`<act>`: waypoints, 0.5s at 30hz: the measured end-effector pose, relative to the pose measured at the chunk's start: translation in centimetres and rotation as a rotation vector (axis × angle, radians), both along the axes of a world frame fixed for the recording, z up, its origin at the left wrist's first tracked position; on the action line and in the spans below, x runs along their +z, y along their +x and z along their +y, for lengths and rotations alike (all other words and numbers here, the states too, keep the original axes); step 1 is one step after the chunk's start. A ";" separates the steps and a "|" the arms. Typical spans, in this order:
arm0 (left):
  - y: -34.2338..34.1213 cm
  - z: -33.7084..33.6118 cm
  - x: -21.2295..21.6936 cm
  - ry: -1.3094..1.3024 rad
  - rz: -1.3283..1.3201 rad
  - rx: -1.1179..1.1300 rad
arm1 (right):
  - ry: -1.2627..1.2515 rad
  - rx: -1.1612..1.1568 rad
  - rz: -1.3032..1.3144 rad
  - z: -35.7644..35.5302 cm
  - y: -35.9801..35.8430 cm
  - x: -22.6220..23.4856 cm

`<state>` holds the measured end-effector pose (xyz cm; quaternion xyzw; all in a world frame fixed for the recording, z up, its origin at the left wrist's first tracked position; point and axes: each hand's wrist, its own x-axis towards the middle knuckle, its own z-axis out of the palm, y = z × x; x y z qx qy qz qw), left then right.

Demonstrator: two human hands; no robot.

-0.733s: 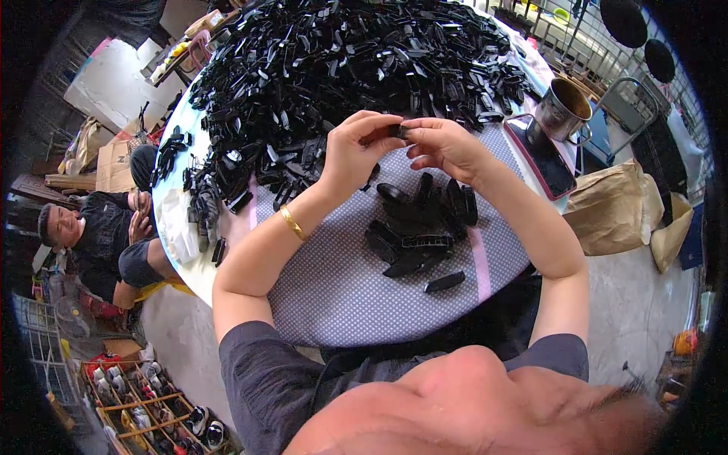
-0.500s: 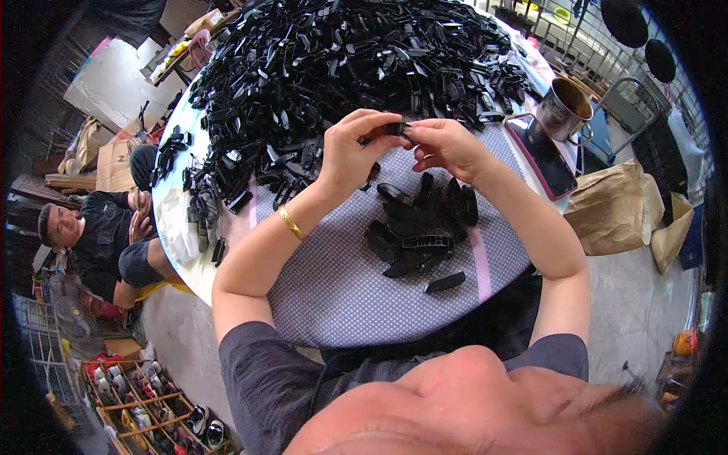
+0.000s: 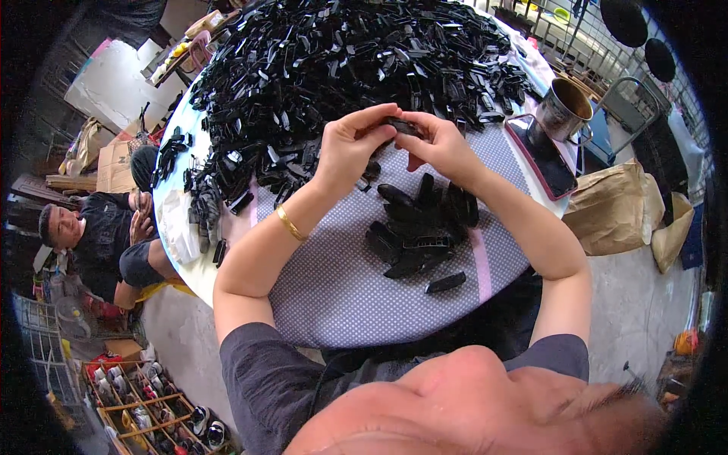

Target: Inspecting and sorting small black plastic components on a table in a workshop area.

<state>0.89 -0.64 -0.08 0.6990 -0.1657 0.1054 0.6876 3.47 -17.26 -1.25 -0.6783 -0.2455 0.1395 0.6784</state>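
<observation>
Between the fingertips of both hands, above the middle of the table, is a small black plastic piece (image 3: 404,127). My left hand (image 3: 355,144) pinches its left end, thumb below and fingers above. My right hand (image 3: 440,144) grips the other end, its fingers curled and partly hiding it. Just beyond both hands rises a large heap of similar black plastic pieces (image 3: 341,61). Nearer to me, below my right hand, lies a smaller pile of the black pieces (image 3: 417,227). One loose black piece (image 3: 445,283) rests apart from that pile, toward the near edge.
A dotted grey cloth (image 3: 326,288) covers the near part of the round table. To the right are a phone (image 3: 542,158) and a metal mug (image 3: 565,110), with a brown paper bag (image 3: 614,201) beyond the edge. Another person (image 3: 98,239) sits at the left. A shoe rack (image 3: 152,409) stands lower left.
My right fingers have shifted over the black piece and the hands have closed in around it, tilting it. The piles on the table look the same.
</observation>
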 end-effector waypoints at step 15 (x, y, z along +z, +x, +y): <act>-0.4 0.2 1.2 -0.037 0.048 -0.246 | -0.188 -0.173 -0.744 -0.2 -1.0 0.3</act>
